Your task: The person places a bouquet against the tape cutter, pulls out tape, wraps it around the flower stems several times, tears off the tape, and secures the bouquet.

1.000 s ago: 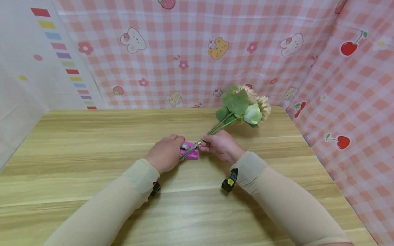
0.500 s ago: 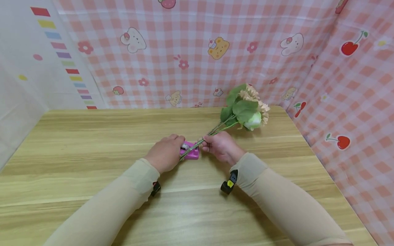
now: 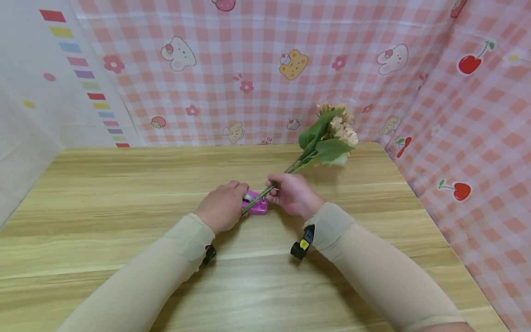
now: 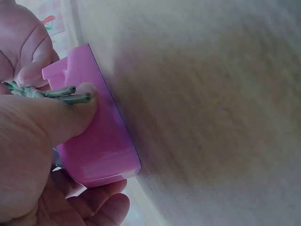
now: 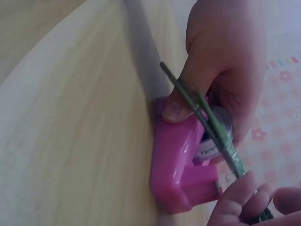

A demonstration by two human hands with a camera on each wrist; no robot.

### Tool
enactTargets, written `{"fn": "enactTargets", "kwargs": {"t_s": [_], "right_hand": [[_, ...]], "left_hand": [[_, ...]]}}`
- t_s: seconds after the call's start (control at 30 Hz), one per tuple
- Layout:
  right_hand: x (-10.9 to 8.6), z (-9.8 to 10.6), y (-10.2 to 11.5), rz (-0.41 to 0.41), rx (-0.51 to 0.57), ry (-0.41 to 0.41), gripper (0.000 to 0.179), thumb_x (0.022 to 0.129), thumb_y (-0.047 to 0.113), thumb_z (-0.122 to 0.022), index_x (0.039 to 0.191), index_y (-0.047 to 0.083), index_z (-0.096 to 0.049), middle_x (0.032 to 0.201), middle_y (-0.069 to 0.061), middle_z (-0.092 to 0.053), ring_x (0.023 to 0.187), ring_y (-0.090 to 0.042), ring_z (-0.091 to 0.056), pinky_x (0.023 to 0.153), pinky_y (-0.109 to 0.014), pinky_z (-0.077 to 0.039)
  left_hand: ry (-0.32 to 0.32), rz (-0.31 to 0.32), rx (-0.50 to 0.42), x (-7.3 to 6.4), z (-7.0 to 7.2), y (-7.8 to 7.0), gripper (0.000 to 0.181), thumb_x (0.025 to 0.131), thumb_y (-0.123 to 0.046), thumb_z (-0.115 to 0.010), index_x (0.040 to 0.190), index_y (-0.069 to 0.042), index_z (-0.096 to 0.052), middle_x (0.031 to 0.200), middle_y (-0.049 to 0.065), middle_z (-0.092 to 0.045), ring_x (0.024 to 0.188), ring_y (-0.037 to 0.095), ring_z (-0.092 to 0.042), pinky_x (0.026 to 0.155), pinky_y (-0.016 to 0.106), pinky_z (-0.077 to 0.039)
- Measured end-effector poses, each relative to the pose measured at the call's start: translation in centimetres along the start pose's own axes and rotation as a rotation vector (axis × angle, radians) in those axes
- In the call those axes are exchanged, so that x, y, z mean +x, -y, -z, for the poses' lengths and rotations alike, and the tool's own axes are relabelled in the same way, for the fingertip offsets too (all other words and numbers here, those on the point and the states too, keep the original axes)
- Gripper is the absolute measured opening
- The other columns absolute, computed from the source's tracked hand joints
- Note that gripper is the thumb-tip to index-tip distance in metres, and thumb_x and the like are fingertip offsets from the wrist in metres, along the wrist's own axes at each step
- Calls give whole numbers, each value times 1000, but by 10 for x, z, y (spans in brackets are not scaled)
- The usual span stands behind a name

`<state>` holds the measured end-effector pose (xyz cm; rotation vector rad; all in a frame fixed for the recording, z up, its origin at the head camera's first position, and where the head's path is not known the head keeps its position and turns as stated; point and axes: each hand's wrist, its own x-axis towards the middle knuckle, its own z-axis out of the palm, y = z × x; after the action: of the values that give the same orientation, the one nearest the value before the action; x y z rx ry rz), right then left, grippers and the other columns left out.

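Observation:
My left hand point(image 3: 221, 207) grips a pink tape dispenser point(image 3: 259, 206) that stands on the table, thumb pressed along its side in the left wrist view. A roll of clear tape point(image 5: 209, 148) sits in it. Beside it, my right hand point(image 3: 294, 196) pinches the green stems point(image 3: 259, 199) of a small bunch of artificial flowers point(image 3: 342, 129). The stems slant over the dispenser, their cut ends point(image 4: 81, 98) lying across the left thumb. A shiny patch point(image 5: 237, 165) shows on the stems near the right fingertips. Leaves and cream blossoms point to the back right.
The wood-grain table point(image 3: 124, 193) spreads around both hands. Behind it hangs a pink checked cloth point(image 3: 249, 55) with cartoon prints, and another checked cloth point(image 3: 489, 152) runs along the right edge. White cloth point(image 3: 29, 92) covers the left side.
The flowers have turned about their stems, so leaves now face forward and the pale green rose has gone from sight. My right hand has shifted slightly left; the left hand and dispenser stay put.

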<state>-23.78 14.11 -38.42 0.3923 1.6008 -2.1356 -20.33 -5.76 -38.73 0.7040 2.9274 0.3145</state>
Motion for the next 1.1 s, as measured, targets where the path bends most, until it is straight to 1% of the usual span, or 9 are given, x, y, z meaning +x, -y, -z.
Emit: {"fn": "enactTargets", "kwargs": {"t_s": [0.1, 0.2, 0.3, 0.43, 0.53, 0.67, 0.83, 1.0, 1.1], "right_hand": [[2, -3, 0, -13, -12, -47, 15, 108, 12, -58, 94, 5, -59, 75, 0, -60, 61, -10, -51, 63, -20, -55], [3, -4, 0, -25, -21, -86, 17, 107, 7, -57, 90, 6, -54, 76, -1, -55, 62, -10, -51, 63, -20, -55], [4, -4, 0, -38, -45, -96, 17, 107, 3, -53, 90, 6, -50, 77, -2, -51, 64, -11, -52, 65, -21, -57], [4, 1, 0, -63, -124, -67, 10, 107, 5, -51, 98, 1, -53, 78, -4, -55, 67, -14, -56, 66, -22, -60], [4, 7, 0, -86, -217, -29, 13, 109, 11, -51, 103, 0, -56, 77, -5, -60, 67, -14, -59, 63, -23, -61], [2, 13, 0, -98, -281, 10, 18, 110, 16, -50, 101, 2, -59, 76, -5, -65, 66, -14, -63, 62, -24, -62], [1, 14, 0, -52, -276, 22, 17, 109, 11, -52, 104, -2, -61, 76, -6, -67, 68, -15, -65, 67, -25, -64], [-2, 12, 0, 2, -272, -3, 17, 107, 6, -54, 115, -9, -58, 74, -6, -68, 66, -14, -67, 69, -25, -65], [-3, 11, -1, 28, -265, -16, 13, 107, 4, -54, 112, -8, -57, 74, -7, -67, 65, -14, -67, 69, -25, -66]], "left_hand": [[-7, -6, 7, 0, -1, 0, 53, 101, -13, -65, 150, -1, -51, 146, 19, -60, 126, 39, -64, 110, 51, -57], [-5, -5, 8, 0, -2, 1, 51, 103, -12, -63, 150, -1, -51, 145, 19, -60, 126, 39, -64, 109, 51, -57], [2, 1, 8, 1, -2, 1, 50, 104, -13, -61, 151, -1, -50, 146, 18, -59, 127, 38, -64, 110, 51, -57], [3, 1, 8, 1, -3, 1, 49, 105, -13, -59, 151, -2, -50, 146, 18, -59, 127, 37, -64, 110, 51, -57], [5, 3, 6, 1, -2, 1, 49, 105, -13, -58, 152, -2, -50, 147, 18, -59, 128, 38, -64, 111, 51, -56], [10, 7, 2, 1, -2, 0, 50, 105, -13, -57, 153, -2, -48, 150, 19, -57, 131, 38, -62, 113, 51, -55], [13, 7, 5, 1, -1, 0, 52, 105, -13, -58, 155, -2, -47, 152, 19, -56, 132, 39, -61, 113, 52, -54], [19, 6, 5, 0, 0, 0, 51, 107, -14, -55, 156, -1, -46, 153, 19, -55, 135, 39, -59, 116, 52, -52], [23, 8, 1, 0, 0, 0, 51, 108, -15, -53, 156, -2, -45, 154, 19, -54, 137, 39, -58, 117, 52, -50]]}}
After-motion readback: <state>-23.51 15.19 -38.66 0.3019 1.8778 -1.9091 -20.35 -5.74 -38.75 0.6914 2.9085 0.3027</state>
